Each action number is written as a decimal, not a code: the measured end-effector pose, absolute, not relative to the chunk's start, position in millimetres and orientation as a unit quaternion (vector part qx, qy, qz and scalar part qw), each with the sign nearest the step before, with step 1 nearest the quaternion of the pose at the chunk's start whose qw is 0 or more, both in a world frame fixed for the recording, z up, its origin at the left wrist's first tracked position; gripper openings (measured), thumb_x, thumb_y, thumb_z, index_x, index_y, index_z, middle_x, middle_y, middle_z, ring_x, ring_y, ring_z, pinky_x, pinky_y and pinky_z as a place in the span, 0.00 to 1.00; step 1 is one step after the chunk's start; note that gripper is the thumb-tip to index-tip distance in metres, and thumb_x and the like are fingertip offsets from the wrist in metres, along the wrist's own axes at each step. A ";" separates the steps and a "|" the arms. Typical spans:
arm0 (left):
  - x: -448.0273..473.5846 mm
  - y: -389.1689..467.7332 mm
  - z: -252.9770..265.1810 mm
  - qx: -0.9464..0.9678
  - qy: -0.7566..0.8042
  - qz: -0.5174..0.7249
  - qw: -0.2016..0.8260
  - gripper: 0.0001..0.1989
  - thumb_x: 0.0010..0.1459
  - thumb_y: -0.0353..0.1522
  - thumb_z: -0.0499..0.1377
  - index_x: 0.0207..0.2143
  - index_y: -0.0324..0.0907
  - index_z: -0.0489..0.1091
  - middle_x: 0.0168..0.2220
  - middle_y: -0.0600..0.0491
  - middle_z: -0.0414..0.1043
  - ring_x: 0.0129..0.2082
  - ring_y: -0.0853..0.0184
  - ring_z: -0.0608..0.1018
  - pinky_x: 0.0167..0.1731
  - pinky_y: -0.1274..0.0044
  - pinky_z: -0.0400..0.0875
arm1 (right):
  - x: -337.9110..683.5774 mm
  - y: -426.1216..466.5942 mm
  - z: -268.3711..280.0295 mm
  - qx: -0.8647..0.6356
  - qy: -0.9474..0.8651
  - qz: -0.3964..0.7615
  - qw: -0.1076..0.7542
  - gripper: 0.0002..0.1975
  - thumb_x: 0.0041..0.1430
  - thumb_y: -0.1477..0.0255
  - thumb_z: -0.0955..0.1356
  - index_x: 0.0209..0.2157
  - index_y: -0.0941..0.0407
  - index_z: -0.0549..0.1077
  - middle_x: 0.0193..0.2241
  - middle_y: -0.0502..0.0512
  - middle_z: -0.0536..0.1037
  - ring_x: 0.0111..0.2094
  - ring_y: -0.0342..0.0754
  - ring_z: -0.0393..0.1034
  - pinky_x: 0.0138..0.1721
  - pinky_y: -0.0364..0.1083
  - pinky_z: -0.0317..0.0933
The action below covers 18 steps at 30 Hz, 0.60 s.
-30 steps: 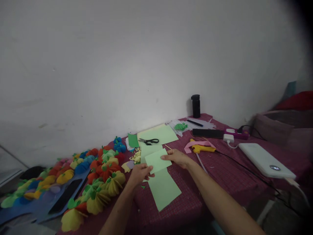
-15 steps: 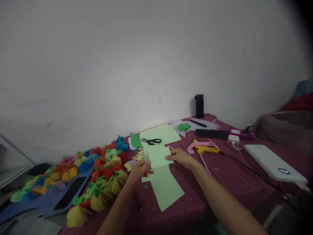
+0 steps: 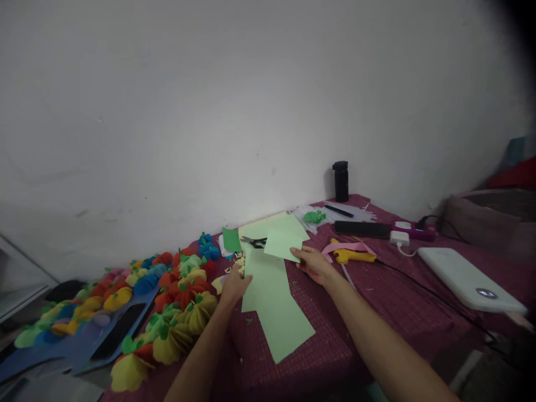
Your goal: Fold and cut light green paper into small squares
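Paper square (image 3: 281, 244) sits pinched in my right hand (image 3: 313, 263) above the scissors (image 3: 253, 242); my left hand (image 3: 234, 285), seemingly flat, presses the sheets (image 3: 274, 301) on the desk (image 3: 335, 335). Best held level.

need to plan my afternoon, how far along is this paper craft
Done: many coloured paper pumpkins lie on the left. In hand: the right hand holds a small light green sheet up; the left hand rests on the light green sheets. Left: those sheets look uncut, scissors and glue gun lying idle.
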<state>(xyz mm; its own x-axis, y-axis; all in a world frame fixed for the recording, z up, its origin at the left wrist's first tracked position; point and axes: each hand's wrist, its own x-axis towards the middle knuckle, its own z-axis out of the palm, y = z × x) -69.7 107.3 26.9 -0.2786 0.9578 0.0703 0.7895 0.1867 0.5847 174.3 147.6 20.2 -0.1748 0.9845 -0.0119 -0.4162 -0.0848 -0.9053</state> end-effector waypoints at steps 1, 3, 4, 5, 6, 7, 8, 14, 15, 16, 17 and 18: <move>-68.9 108.7 24.9 0.582 0.756 0.262 0.147 0.23 0.45 0.36 0.59 0.45 0.38 0.61 0.39 0.43 0.71 0.43 0.56 0.71 0.39 0.72 0.61 | 174.2 147.1 20.7 -0.346 -0.404 0.655 0.537 0.11 0.40 0.68 0.71 0.28 0.57 0.70 0.27 0.51 0.73 0.25 0.40 0.65 0.20 0.38 0.59; -67.7 111.5 21.0 0.581 0.758 0.264 0.132 0.26 0.44 0.36 0.60 0.46 0.37 0.59 0.41 0.41 0.70 0.43 0.55 0.71 0.39 0.71 0.61 | 174.4 146.5 21.4 -0.344 -0.395 0.662 0.536 0.11 0.41 0.69 0.71 0.29 0.57 0.71 0.28 0.51 0.74 0.25 0.40 0.65 0.20 0.38 0.59; -67.1 112.5 19.2 0.581 0.759 0.265 0.127 0.27 0.44 0.36 0.60 0.46 0.37 0.58 0.41 0.41 0.69 0.43 0.55 0.71 0.39 0.71 0.61 | 174.6 146.4 21.6 -0.344 -0.390 0.664 0.537 0.11 0.41 0.69 0.71 0.29 0.56 0.71 0.29 0.51 0.74 0.25 0.40 0.65 0.20 0.37 0.59; -66.4 113.0 17.5 0.581 0.758 0.269 0.122 0.28 0.43 0.36 0.60 0.47 0.37 0.57 0.42 0.41 0.69 0.43 0.55 0.70 0.40 0.71 0.61 | 174.8 146.4 21.7 -0.345 -0.387 0.665 0.538 0.10 0.41 0.69 0.71 0.29 0.56 0.71 0.29 0.51 0.74 0.25 0.40 0.65 0.19 0.37 0.59; -65.5 112.9 16.0 0.582 0.756 0.274 0.117 0.29 0.44 0.36 0.60 0.48 0.37 0.56 0.43 0.41 0.68 0.43 0.55 0.70 0.40 0.71 0.60 | 174.9 146.3 21.7 -0.347 -0.384 0.666 0.538 0.10 0.42 0.70 0.71 0.29 0.56 0.71 0.29 0.51 0.74 0.24 0.39 0.65 0.19 0.37 0.59; -64.5 112.2 14.7 0.584 0.753 0.281 0.112 0.29 0.44 0.35 0.60 0.48 0.37 0.56 0.43 0.41 0.68 0.44 0.56 0.70 0.40 0.71 0.60 | 174.9 146.2 21.5 -0.348 -0.381 0.667 0.536 0.09 0.42 0.70 0.71 0.28 0.56 0.71 0.28 0.50 0.74 0.24 0.39 0.64 0.19 0.36 0.59; -63.4 111.0 13.7 0.586 0.749 0.289 0.108 0.29 0.44 0.34 0.59 0.49 0.36 0.55 0.44 0.40 0.67 0.44 0.56 0.69 0.41 0.71 0.60 | 174.7 145.9 21.2 -0.350 -0.380 0.669 0.534 0.09 0.41 0.70 0.71 0.28 0.56 0.71 0.27 0.50 0.73 0.24 0.39 0.64 0.19 0.36 0.59; -54.0 97.9 13.0 0.608 0.709 0.339 0.111 0.32 0.43 0.24 0.56 0.53 0.38 0.51 0.43 0.45 0.67 0.42 0.61 0.70 0.41 0.74 0.62 | 170.5 143.6 18.8 -0.351 -0.373 0.689 0.512 0.08 0.40 0.72 0.72 0.26 0.58 0.72 0.25 0.50 0.74 0.23 0.39 0.64 0.19 0.37 0.60; -51.3 96.2 12.8 0.612 0.701 0.348 0.119 0.32 0.44 0.24 0.56 0.53 0.39 0.51 0.39 0.48 0.69 0.39 0.62 0.72 0.39 0.74 0.63 | 170.1 143.7 18.3 -0.350 -0.371 0.692 0.510 0.08 0.41 0.72 0.72 0.26 0.58 0.72 0.26 0.51 0.74 0.23 0.39 0.65 0.20 0.37 0.60; -48.1 95.0 12.2 0.615 0.688 0.364 0.130 0.31 0.46 0.24 0.55 0.54 0.39 0.50 0.36 0.49 0.69 0.35 0.64 0.73 0.36 0.75 0.64 | 169.9 144.0 17.8 -0.351 -0.369 0.694 0.509 0.07 0.41 0.73 0.72 0.26 0.58 0.72 0.26 0.51 0.74 0.23 0.39 0.65 0.20 0.37 0.61; -44.6 94.3 11.0 0.616 0.672 0.386 0.142 0.31 0.47 0.25 0.55 0.54 0.39 0.49 0.34 0.51 0.70 0.33 0.65 0.73 0.35 0.75 0.65 | 169.9 144.5 17.3 -0.353 -0.366 0.694 0.509 0.07 0.41 0.73 0.71 0.26 0.58 0.71 0.26 0.51 0.74 0.24 0.39 0.65 0.21 0.37 0.61; -40.9 94.2 9.2 0.614 0.655 0.410 0.162 0.31 0.48 0.26 0.55 0.55 0.39 0.48 0.32 0.52 0.70 0.31 0.66 0.73 0.34 0.75 0.65 | 170.2 145.2 16.8 -0.355 -0.363 0.694 0.511 0.06 0.42 0.74 0.71 0.26 0.58 0.71 0.27 0.51 0.75 0.24 0.39 0.66 0.22 0.37 0.62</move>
<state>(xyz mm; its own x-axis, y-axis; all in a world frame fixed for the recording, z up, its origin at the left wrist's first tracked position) -40.9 94.2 9.2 -0.1945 0.9367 0.2912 0.6704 -0.0898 0.7366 170.2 145.2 16.8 -0.2253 0.9666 -0.1223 -0.4511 -0.2147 -0.8663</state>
